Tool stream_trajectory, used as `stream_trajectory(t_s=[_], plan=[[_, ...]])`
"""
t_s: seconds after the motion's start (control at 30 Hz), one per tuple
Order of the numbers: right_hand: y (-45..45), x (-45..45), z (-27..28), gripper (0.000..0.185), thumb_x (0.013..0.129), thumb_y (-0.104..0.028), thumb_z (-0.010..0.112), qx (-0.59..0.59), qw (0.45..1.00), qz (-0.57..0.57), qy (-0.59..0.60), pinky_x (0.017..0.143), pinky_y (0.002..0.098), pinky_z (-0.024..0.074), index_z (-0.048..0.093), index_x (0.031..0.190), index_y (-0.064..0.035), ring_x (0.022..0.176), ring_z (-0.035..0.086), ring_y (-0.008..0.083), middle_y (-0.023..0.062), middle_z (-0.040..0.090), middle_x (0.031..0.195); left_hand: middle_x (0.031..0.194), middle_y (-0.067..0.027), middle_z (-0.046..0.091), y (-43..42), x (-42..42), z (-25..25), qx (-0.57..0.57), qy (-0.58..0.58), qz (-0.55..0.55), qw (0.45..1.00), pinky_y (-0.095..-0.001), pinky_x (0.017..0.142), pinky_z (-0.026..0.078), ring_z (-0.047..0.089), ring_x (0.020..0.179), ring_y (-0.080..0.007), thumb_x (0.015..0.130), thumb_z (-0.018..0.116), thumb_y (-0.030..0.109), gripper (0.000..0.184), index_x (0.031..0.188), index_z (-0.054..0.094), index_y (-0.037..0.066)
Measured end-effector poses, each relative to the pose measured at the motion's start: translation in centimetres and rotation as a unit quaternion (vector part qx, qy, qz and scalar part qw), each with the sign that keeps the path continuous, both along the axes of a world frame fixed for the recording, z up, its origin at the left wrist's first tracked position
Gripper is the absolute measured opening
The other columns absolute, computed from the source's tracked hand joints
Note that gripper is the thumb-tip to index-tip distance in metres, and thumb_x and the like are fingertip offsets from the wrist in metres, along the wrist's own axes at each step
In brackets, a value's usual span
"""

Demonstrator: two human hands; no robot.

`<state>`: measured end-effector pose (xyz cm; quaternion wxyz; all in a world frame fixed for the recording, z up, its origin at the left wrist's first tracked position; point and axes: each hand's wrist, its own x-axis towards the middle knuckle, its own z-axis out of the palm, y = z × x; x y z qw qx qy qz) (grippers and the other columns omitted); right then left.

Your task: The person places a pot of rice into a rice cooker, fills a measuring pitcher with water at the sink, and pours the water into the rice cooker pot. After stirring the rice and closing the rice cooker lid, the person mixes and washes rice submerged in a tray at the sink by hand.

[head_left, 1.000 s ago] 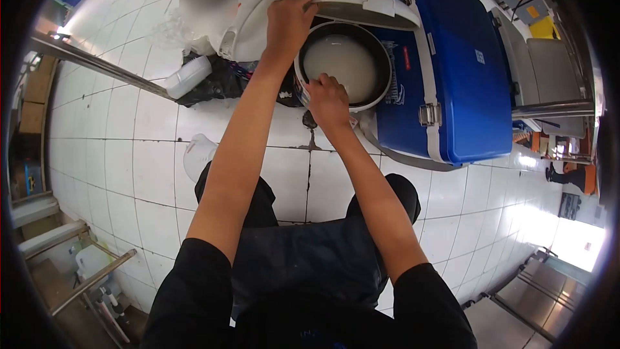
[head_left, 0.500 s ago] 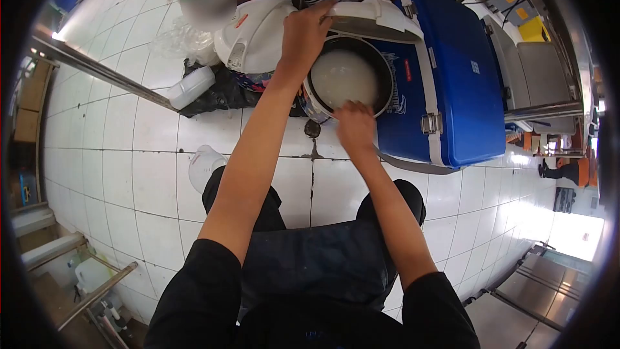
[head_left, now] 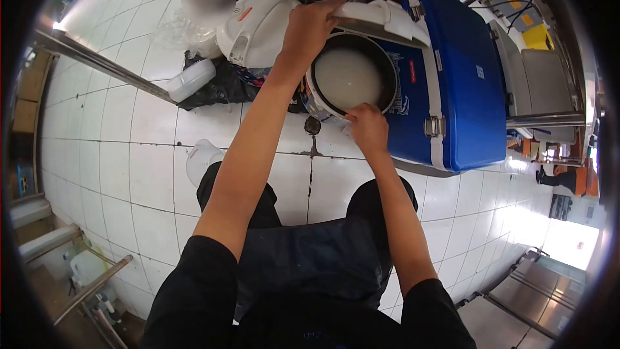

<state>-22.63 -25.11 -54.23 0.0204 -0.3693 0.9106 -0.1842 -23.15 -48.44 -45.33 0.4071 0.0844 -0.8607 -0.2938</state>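
Observation:
My left hand (head_left: 312, 29) grips the edge of a raised white lid (head_left: 381, 18), which stands open behind a round pot (head_left: 316, 94). Cloudy whitish liquid (head_left: 349, 77) lies inside the pot's dark inner wall. At the pot's front rim is my right hand (head_left: 369, 130), its fingers curled together. A small pale thing shows beside those fingers, too unclear to name. Left of the pot stands a second white-lidded container (head_left: 258, 29).
Right of the pot is a blue cooler box (head_left: 468, 84) with a metal latch. A white plastic container (head_left: 192, 81) lies on black plastic at the left. Metal rails (head_left: 110, 63) cross both sides. A person's legs (head_left: 558, 179) show at far right.
My right hand has moved right along the pot's front rim. The lid and my left hand appear further right, as the view has shifted; the lid stays raised.

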Motion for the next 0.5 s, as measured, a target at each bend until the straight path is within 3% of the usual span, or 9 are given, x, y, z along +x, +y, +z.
stream_trajectory(t_s=[0.1,0.2,0.33,0.47,0.5], plan=[[-0.7,-0.8,-0.7,0.012,0.085,-0.021,0.066,-0.016,0.999,0.010,-0.040,0.077,0.0445,0.0524,0.074,0.087,-0.0127,0.089,0.065,0.0332,0.0135,0.066,0.091,0.094,-0.0181,0.069,-0.3,0.3,0.0,0.044,-0.008,-0.082,0.996,-0.0398,0.075,0.054,0.067,0.081,-0.0350,0.073,0.080,0.024,0.046,0.114,0.069,0.010],[-6.8,0.1,-1.1,0.014,0.086,-0.022,0.066,-0.012,0.998,-0.008,-0.056,0.078,0.0450,0.0526,0.072,0.088,-0.0102,0.088,0.066,0.0345,0.0149,0.066,0.091,0.094,-0.0195,0.069,-0.5,1.0,0.8,0.006,-0.048,-0.111,0.993,-0.0383,0.075,0.054,0.068,0.083,-0.0344,0.064,0.084,0.036,0.061,0.118,0.068,0.010],[-10.3,-0.4,-1.5,0.018,0.087,-0.023,0.065,-0.045,0.997,-0.048,-0.038,0.077,0.0459,0.0523,0.069,0.089,-0.0059,0.087,0.066,0.0362,0.0172,0.065,0.089,0.095,-0.0187,0.070,-0.5,1.4,2.0,0.028,-0.121,-0.082,0.989,-0.0372,0.077,0.054,0.069,0.086,-0.0324,0.060,0.087,0.038,0.065,0.116,0.069,0.011],[-3.1,0.4,-3.7,0.019,0.086,-0.022,0.067,-0.030,0.991,0.059,0.115,0.078,0.0439,0.0518,0.068,0.089,-0.0034,0.086,0.066,0.0345,0.0165,0.064,0.086,0.096,-0.0178,0.071,-0.9,1.4,1.9,0.060,-0.110,-0.096,0.988,-0.0355,0.082,0.054,0.069,0.088,-0.0317,0.057,0.089,0.035,0.062,0.112,0.072,0.010],[-1.6,0.1,-1.9,0.018,0.086,-0.021,0.067,0.008,0.998,0.050,0.048,0.078,0.0428,0.0516,0.069,0.091,-0.0033,0.087,0.065,0.0344,0.0168,0.065,0.088,0.097,-0.0179,0.071,-1.1,1.3,1.5,0.068,-0.113,-0.100,0.986,-0.0354,0.082,0.054,0.070,0.088,-0.0317,0.057,0.089,0.034,0.062,0.112,0.072,0.010]])
